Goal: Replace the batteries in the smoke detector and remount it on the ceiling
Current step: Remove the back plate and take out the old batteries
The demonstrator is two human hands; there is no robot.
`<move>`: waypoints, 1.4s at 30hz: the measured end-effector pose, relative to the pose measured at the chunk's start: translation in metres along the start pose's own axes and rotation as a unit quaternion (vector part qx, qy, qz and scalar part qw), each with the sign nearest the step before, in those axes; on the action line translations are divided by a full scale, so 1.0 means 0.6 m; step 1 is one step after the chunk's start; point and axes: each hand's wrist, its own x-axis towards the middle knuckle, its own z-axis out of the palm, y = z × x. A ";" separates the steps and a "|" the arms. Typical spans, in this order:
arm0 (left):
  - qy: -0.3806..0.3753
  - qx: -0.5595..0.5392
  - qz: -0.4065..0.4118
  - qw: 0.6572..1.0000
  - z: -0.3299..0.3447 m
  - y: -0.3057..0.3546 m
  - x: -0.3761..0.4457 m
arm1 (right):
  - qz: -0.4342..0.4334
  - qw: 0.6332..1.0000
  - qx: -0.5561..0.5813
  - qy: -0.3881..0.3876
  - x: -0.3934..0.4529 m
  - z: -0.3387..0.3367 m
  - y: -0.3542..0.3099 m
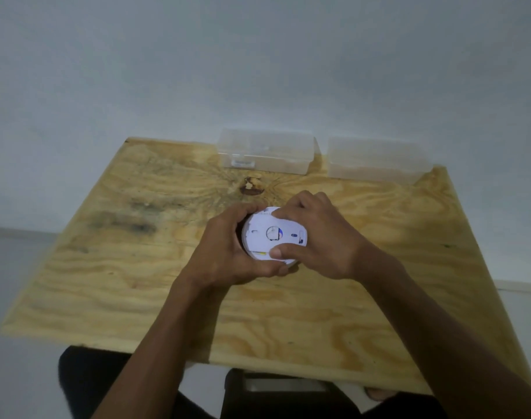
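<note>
Seemingly light, rigid and slick, the smoke detector [273,237] sits over the plywood table [137,282] as I watch left hand [228,252] and right hand [315,237] wrap its rim, fingers closed around the edge.

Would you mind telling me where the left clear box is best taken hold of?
Grip the left clear box across its short ends, coming from above: it lies flat on the table, long side facing the person, with open space at its left end.
</note>
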 end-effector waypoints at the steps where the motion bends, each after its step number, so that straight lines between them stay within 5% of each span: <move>1: 0.002 -0.001 0.002 1.000 0.001 0.000 0.000 | -0.003 1.000 0.004 0.003 -0.001 0.001 0.001; 17: 0.006 -0.024 -0.014 1.000 0.003 0.008 -0.009 | -0.082 0.992 -0.018 -0.090 0.021 -0.037 -0.010; 27: 0.002 0.009 -0.013 1.000 0.001 -0.001 -0.006 | -0.103 0.973 -0.168 -0.120 0.019 -0.063 -0.041; 30: 0.005 -0.002 -0.014 1.000 0.001 -0.011 -0.004 | -0.093 0.982 -0.156 -0.055 0.010 -0.077 -0.031; 34: -0.001 -0.001 -0.004 1.000 0.004 -0.009 -0.005 | 0.032 0.992 -0.072 0.102 -0.014 -0.071 0.017; 42: -0.005 0.007 0.004 1.000 0.005 -0.010 -0.009 | 0.169 0.967 -0.011 0.188 -0.058 0.035 0.054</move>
